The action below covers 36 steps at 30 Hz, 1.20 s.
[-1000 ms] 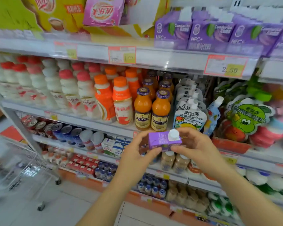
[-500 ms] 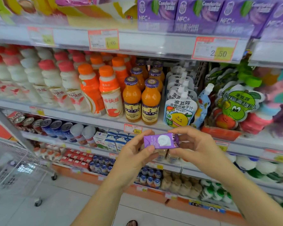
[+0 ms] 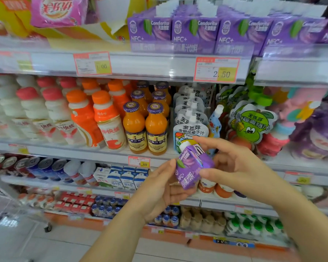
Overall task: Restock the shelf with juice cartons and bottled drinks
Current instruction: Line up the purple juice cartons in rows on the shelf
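A small purple juice carton [image 3: 191,166] with a white cap is held between both hands in front of the middle shelf, tilted with its cap up and to the left. My left hand [image 3: 159,188] grips its lower left side from below. My right hand [image 3: 233,163] holds its right side, thumb on the front and index finger stretched over the top. A row of matching purple cartons [image 3: 197,35] stands on the top shelf [image 3: 159,65], above a 2.50 price tag [image 3: 217,69].
The middle shelf holds white and orange bottles [image 3: 83,118], orange juice bottles [image 3: 145,127] and spouted pouches [image 3: 190,120]. Cans and milk cartons [image 3: 119,176] fill the shelf below. A wire cart [image 3: 17,214] stands on the tiled floor at the lower left.
The carton has been turned from lying flat with its cap facing me to nearly upright, its front label showing. Both hands stayed at about the same height. The view tilted up again.
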Available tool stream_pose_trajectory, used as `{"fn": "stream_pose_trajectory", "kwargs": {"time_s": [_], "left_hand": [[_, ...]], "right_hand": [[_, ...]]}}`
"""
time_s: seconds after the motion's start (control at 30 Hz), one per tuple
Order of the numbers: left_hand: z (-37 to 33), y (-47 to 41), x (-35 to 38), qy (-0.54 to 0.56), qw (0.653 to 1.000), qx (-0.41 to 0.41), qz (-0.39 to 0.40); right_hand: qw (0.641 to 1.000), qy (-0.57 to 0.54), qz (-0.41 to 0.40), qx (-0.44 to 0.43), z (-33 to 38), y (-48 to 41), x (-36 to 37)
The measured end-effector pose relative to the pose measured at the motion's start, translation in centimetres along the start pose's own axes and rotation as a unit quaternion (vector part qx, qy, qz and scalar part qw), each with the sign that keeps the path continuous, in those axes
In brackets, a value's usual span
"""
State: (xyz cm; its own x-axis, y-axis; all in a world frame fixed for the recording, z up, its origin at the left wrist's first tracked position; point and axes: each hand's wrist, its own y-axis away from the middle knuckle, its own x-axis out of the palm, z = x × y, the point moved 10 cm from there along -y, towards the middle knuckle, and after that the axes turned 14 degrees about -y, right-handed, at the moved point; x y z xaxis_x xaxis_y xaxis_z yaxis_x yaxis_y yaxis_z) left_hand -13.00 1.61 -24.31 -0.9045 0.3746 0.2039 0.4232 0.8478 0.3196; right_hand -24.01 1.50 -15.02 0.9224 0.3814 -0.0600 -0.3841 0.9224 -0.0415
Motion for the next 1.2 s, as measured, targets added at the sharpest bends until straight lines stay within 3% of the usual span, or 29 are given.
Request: {"fn": "stream_pose_trajectory", "kwargs": {"time_s": [0.27,0.53,0.63,0.8,1.2], "left_hand": [[-0.3,-1.9,2.8,-0.075,0.996,-0.046,0.031],[-1.7,-3.3,5.1,-0.081,0.993,-0.015,0.084],[-2.3,-3.7,5.2,-0.098,0.993,0.021,0.057],[-3.3,-4.4,4.7,-0.096,0.993,0.065,0.006],[-5.0,-3.7,4.1,-0.137,0.983,0.122,0.016]], "right_hand": [[0.998,-0.058,-0.019,0.033,-0.8,0.8,-2.4],[0.966,-0.094,-0.239,0.012,-1.2,2.8,-7.7],[0.953,-0.094,-0.287,0.018,-2.1,3.3,-8.5],[0.958,-0.089,-0.271,0.017,-2.3,3.8,-8.7],[0.933,-0.281,-0.223,0.042,-4.8,3.3,-8.6]]}}
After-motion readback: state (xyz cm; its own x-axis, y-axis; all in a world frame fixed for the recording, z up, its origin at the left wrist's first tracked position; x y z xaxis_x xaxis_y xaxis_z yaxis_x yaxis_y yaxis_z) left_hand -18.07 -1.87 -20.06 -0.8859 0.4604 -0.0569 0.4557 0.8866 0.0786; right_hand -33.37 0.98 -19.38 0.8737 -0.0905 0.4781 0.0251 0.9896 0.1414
